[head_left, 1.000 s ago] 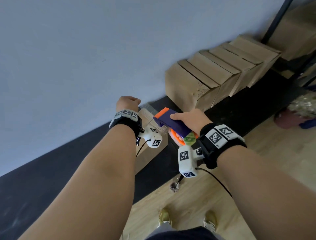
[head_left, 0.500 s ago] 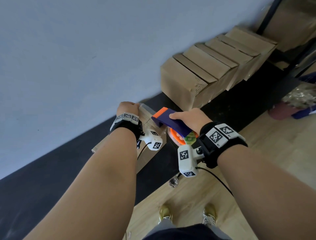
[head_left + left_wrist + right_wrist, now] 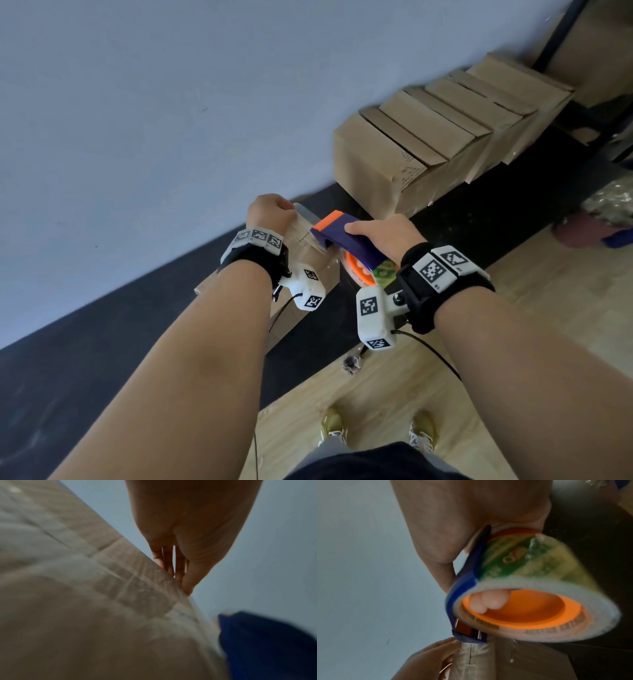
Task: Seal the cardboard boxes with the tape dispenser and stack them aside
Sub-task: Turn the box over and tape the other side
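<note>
Nearest you, your two shoes [image 3: 376,433] stand on the pale wooden floor [image 3: 534,274], and your bare forearms reach forward over it, each with a black wrist strap carrying white marker blocks.

Your right hand [image 3: 383,233] grips the blue and orange tape dispenser [image 3: 346,236]: the thumb lies along its blue top and, in the right wrist view, the fingertips [image 3: 488,601] curl into the orange core of the tape roll [image 3: 547,585]. The dispenser's orange-edged front end sits on the top of the cardboard box [image 3: 308,270] in front of you, with a strip of clear tape [image 3: 305,226] running from it across the box top towards your left hand.

Your left hand [image 3: 270,212] rests at the far end of that box, fingers curled down over the edge. In the left wrist view the fingertips [image 3: 171,568] press the tape end against the cardboard where it folds over the edge. The box lies on a black mat [image 3: 102,342] that runs along the foot of a pale blue-grey wall [image 3: 171,102].

Further off to the right, a row of closed cardboard boxes [image 3: 445,137] stands side by side against the wall on the same mat. Beyond them a dark metal post [image 3: 558,34] rises, and at the right edge something wrapped in crinkled plastic [image 3: 609,205] is only partly visible.
</note>
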Available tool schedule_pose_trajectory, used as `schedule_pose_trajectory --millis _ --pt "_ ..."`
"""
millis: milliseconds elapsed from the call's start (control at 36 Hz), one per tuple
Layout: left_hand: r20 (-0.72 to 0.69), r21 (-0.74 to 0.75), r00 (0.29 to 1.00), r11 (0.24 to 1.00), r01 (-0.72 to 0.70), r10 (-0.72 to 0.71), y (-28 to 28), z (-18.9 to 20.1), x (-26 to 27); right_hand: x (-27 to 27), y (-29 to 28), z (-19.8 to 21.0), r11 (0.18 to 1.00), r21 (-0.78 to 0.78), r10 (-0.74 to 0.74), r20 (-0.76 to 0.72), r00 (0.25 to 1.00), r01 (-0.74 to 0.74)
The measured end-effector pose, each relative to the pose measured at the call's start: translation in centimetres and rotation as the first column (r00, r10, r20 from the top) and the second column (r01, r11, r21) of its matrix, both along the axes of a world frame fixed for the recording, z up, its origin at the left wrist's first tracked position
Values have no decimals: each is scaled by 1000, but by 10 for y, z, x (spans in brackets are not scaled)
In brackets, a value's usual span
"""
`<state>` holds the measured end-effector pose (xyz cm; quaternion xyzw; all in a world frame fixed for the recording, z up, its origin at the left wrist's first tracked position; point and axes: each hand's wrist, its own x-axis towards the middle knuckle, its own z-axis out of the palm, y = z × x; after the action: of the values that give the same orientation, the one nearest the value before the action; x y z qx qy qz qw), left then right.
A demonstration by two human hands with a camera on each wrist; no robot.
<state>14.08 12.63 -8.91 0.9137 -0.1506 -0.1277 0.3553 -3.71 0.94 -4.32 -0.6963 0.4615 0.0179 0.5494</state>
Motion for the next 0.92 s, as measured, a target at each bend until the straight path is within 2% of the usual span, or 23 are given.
schedule_pose_trajectory --millis 56,250,389,417,500,722,833,917 --pt "87 67 994 996 55 -61 -1 -1 -3 -1 2 2 1000 7 -2 2 1000 2" --pt "294 255 940 962 97 -173 -1 1 -18 -2 5 3 1000 11 -9 14 1000 9" --pt "294 290 900 927 237 -322 7 -7 -37 -5 3 0 999 33 5 36 999 -6" --pt "302 271 897 932 243 -322 9 -10 -38 -6 3 1 999 37 12 41 999 -14" --pt "289 338 887 905 258 -360 12 -17 -43 -11 7 9 999 38 23 48 999 -25" --pt "272 356 899 904 238 -344 13 -17 -55 -29 -4 -3 997 59 40 43 998 -42" --pt "238 396 883 871 291 -404 15 -22 -50 -46 -7 2 995 67 70 0 998 -70" --pt "208 419 907 871 256 -366 13 -20 -53 -58 -13 0 992 94 85 -22 996 -83"
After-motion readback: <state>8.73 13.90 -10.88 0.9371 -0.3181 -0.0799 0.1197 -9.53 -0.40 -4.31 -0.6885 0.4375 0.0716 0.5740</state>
